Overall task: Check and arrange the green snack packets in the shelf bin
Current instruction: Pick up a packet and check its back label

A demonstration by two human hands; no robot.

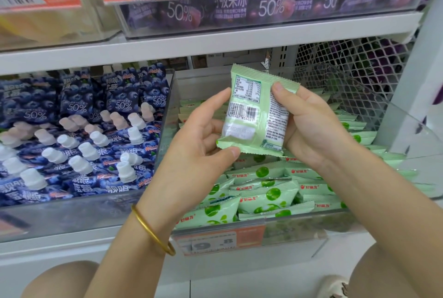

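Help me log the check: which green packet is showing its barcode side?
The packet held above the bin between the left hand and right hand. Its barcode faces the camera; the other packets lying in the bin show green-dotted fronts.

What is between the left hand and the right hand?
One green packet, barcode side showing, held by left hand and right hand, in the head view.

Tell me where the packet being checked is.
Head view, centre: the packet is held between the left hand and right hand, above the bin, right of the blue pouches.
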